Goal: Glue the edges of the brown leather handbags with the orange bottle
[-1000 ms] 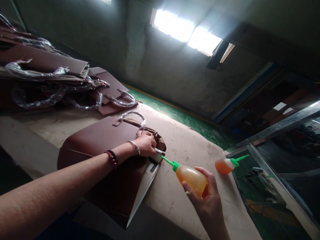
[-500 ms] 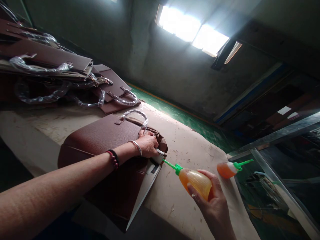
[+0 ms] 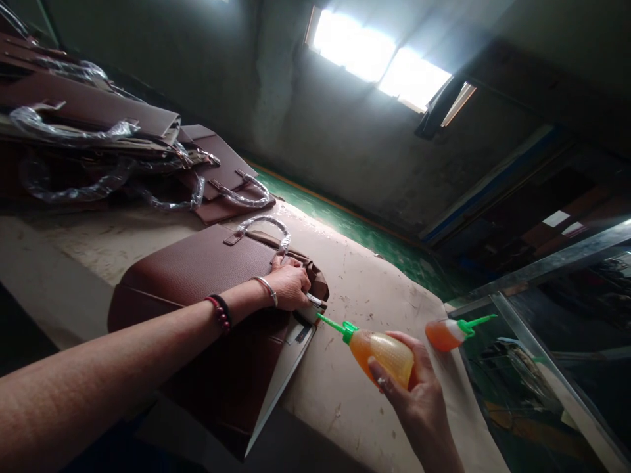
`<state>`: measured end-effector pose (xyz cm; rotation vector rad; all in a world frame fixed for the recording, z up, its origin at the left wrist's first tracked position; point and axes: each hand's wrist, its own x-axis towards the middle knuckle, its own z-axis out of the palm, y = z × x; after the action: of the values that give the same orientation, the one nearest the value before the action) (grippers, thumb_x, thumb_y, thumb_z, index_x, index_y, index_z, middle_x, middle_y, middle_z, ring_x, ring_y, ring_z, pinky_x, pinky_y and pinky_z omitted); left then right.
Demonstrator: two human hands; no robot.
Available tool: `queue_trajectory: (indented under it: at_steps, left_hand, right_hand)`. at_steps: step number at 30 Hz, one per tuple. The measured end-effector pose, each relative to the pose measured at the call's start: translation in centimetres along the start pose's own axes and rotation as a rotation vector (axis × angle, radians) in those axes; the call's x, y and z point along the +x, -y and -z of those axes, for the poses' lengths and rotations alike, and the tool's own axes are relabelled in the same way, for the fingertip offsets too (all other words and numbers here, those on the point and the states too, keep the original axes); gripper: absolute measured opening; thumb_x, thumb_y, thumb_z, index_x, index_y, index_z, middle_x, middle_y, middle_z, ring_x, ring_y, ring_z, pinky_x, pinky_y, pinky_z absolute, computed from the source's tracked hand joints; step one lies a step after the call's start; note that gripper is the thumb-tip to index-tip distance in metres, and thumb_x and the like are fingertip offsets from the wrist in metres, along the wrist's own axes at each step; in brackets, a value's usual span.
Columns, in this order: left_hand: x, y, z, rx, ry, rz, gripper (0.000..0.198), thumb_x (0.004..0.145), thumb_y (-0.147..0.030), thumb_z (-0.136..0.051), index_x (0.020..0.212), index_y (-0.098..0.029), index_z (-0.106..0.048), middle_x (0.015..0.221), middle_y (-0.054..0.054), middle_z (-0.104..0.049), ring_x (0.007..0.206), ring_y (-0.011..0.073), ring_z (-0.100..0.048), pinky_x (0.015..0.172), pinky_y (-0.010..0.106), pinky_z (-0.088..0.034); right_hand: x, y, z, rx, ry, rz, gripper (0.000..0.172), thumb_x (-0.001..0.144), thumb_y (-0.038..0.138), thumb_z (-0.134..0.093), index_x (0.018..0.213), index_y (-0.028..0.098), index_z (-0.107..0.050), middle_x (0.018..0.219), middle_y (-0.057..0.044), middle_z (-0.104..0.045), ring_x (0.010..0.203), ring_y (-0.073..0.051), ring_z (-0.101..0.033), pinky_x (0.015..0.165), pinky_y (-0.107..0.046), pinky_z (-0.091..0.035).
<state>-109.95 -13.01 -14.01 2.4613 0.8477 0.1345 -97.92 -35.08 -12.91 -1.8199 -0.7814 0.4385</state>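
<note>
A brown leather handbag (image 3: 197, 266) lies on its side on the table, its plastic-wrapped handle (image 3: 266, 223) pointing away. My left hand (image 3: 288, 286) is closed on the bag's edge near the opening, just below the handle, beside a light-coloured strip with metal on it. In my right hand (image 3: 419, 394) is a squeeze bottle (image 3: 382, 355) of amber liquid, fingers wrapped round its body. Its green nozzle points left, with the tip at or very close to the bag's edge beside my left hand. Whether liquid comes out is too small to tell.
Several brown bags (image 3: 89, 125) with wrapped handles are piled at the left back. A second amber bottle (image 3: 444, 335) with a green nozzle lies at the table's right edge. Beyond it stands a metal-framed glass structure (image 3: 522, 341). Paper with glue-like marks covers the table (image 3: 374, 289).
The view has shifted slightly, so everything sits a little further left. My right hand keeps the nozzle at the bag's edge, and my left hand holds the same spot.
</note>
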Motion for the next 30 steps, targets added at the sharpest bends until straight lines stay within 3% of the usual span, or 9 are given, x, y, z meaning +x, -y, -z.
queue_trajectory:
  at_steps: [11, 30]
  left_hand:
    - [-0.1, -0.2, 0.2, -0.01, 0.004, -0.004, 0.02, 0.062, -0.022, -0.069, 0.05, -0.015, -0.055, 0.09, -0.001, -0.069, 0.116, 0.0286, -0.042, 0.107, 0.055, -0.011]
    - [-0.2, 0.3, -0.4, -0.069, -0.046, -0.045, 0.026, 0.063, -0.023, -0.069, 0.048, -0.014, -0.05, 0.088, -0.001, -0.069, 0.118, 0.0305, -0.038, 0.106, 0.058, -0.006]
  right_hand:
    - [0.5, 0.1, 0.3, -0.008, -0.024, -0.002, 0.059, 0.06, 0.055, -0.076, 0.103, 0.02, -0.053, 0.084, -0.001, -0.06, 0.063, -0.014, -0.054, 0.053, -0.024, -0.046]
    - [-2.0, 1.0, 0.5, 0.009, 0.15, -0.142, 0.056, 0.06, 0.056, -0.073, 0.101, 0.023, -0.052, 0.068, 0.003, -0.06, 0.055, -0.013, -0.052, 0.049, -0.022, -0.042]
